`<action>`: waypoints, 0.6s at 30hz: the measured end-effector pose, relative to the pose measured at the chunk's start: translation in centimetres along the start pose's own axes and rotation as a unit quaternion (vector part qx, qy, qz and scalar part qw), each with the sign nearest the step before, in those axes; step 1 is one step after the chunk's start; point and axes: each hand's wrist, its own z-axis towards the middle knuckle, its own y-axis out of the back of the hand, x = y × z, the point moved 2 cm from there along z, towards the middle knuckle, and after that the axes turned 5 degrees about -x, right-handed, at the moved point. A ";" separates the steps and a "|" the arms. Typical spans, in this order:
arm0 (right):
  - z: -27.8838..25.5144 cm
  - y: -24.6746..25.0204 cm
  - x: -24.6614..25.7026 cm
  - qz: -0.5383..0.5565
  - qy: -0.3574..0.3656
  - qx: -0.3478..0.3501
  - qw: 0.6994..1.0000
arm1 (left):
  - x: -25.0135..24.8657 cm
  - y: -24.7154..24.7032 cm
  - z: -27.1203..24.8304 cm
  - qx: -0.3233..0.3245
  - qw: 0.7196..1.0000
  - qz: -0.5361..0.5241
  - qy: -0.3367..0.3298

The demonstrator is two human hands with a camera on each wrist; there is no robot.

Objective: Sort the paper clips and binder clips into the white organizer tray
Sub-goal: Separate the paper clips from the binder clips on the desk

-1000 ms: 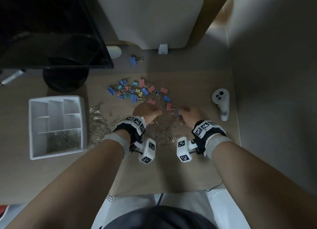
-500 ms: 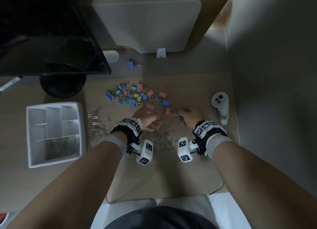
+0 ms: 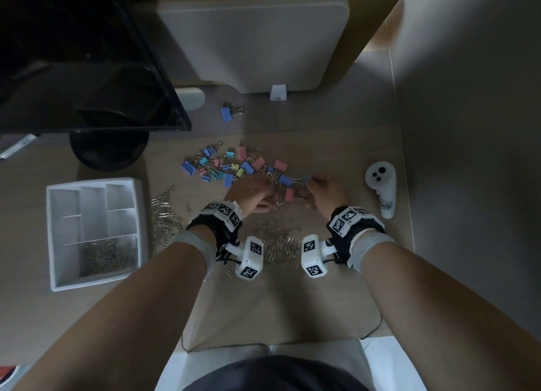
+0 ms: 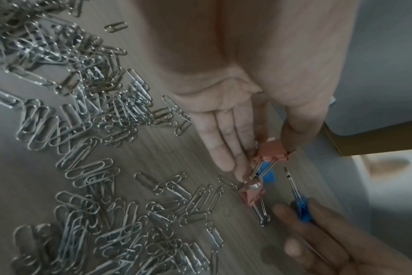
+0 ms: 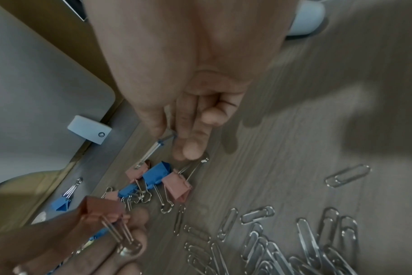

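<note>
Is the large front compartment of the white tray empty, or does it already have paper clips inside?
Not empty. The front compartment of the white tray holds a heap of silver paper clips; the smaller compartments behind it look bare.

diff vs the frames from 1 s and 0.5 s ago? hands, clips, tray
Left hand has moved forward from the loose paper clips to the binder clips and now pinches a pink binder clip. Right hand keeps its grip on a blue binder clip, barely shifted. Tray, its paper clips and the controller are unchanged.
</note>
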 end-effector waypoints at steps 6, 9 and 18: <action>0.9 0.3 -0.5 -0.068 -0.042 0.014 0.997 | -0.8 -0.3 1.1 -0.005 0.999 -0.017 0.026; 0.8 0.9 -1.2 -0.071 -0.048 -0.006 0.996 | -0.8 -0.5 0.8 -0.005 0.999 -0.037 0.023; -2.6 -0.8 -0.7 -0.157 -0.013 -0.021 0.987 | 1.9 3.4 -0.9 -0.159 0.987 0.001 -0.033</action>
